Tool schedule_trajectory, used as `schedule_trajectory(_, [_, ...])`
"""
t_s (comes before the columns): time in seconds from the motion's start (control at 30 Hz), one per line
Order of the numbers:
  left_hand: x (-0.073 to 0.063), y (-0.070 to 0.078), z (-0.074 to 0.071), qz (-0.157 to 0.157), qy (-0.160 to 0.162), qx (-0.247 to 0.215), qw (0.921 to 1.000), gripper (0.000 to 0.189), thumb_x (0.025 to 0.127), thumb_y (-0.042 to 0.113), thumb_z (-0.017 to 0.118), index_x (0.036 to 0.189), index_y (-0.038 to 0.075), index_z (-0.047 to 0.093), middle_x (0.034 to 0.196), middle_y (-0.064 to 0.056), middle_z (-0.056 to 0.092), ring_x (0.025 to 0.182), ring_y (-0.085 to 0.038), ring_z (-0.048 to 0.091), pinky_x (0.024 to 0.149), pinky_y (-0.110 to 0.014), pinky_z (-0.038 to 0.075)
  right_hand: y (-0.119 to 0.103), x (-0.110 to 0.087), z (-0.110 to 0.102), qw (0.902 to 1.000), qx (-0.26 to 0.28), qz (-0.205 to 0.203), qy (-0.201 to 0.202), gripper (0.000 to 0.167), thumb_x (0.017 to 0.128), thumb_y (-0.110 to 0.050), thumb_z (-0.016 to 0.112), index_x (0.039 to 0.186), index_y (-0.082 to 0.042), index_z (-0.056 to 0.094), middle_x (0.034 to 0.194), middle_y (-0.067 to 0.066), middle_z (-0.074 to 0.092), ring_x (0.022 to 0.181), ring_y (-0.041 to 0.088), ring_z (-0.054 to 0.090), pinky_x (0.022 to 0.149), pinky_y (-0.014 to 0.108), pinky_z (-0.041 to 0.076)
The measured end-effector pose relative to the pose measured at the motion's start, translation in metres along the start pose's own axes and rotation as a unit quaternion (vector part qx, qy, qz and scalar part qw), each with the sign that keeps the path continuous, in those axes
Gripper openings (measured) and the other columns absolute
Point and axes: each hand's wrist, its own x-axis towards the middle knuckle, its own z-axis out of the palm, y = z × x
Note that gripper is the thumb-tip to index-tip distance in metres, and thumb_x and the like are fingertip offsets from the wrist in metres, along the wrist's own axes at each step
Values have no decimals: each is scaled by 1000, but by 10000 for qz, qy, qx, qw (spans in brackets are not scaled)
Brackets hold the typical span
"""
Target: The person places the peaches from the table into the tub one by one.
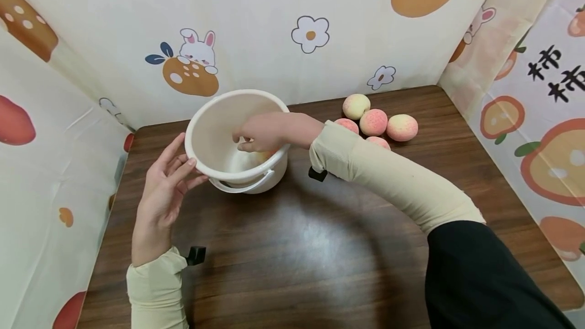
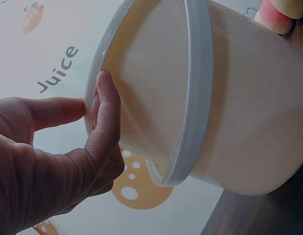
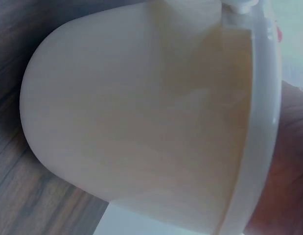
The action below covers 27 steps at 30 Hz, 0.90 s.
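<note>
A white bucket (image 1: pixel 274 176) stands upright at the back left of the table, its handle hanging over the near side. My left hand (image 1: pixel 162 192) pinches the bucket's rim at its left, with thumb and fingers on either side of it in the left wrist view. My right hand (image 1: pixel 262 133) reaches over the right rim into the bucket, its fingers loosely bent and nothing showing between the fingertips. Partly hidden below that hand is a yellow-orange peach (image 1: pixel 266 156) inside the bucket. In the right wrist view the bucket's wall (image 3: pixel 131 117) hides most of this hand.
Several pink and yellow peaches (image 1: pixel 374 122) lie grouped right of the bucket, some partly behind the right forearm. The dark wooden table (image 1: pixel 292 253) reaches back to a patterned cloth (image 1: pixel 256 29), which also hangs along both sides.
</note>
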Motion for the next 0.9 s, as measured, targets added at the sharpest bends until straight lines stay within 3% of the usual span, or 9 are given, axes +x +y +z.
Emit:
schedule_trajectory(0.27, [1,1,1,18,-46,-72,10000,73,102,-8,57,166,7,24,107,-9,68,84,-15,75,74,-31,67,6,-15,1,9967,109,29,810,29,110,-31,49,130,-15,65,121,4,70,112,20,64,104,36,50])
schedule_trajectory(0.47, [3,2,2,50,-75,-59,9999,73,102,-8,57,166,8,25,108,-8,69,84,-15,75,74,-31,67,9,-27,3,9868,259,-20,1596,27,109,-27,49,127,-16,66,123,-2,69,113,15,62,101,32,51])
schedule_trajectory(0.9, [-4,1,0,-63,11,107,9999,75,102,-7,58,166,10,24,108,-6,69,84,-14,74,76,-31,66,-1,-57,12,9649,286,84,2610,26,108,-25,50,128,-20,67,124,-4,63,105,15,59,89,32,54])
